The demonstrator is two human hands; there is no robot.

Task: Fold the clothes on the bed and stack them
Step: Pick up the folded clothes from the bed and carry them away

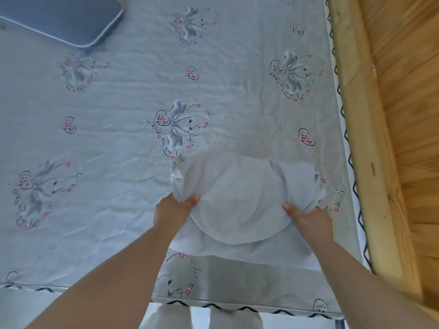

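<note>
Both hands – left hand (174,210), right hand (308,218) – gripping white garment (237,198)

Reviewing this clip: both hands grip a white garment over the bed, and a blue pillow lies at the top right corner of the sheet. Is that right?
Not quite. The head view shows the blue pillow at the top left of the sheet, not the top right. The rest holds: the left hand and right hand both grip the white garment over the bed.

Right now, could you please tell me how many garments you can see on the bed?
1: a white garment near the bed's right front edge, gripped by the left hand and right hand. Others may lie out of view.
</note>
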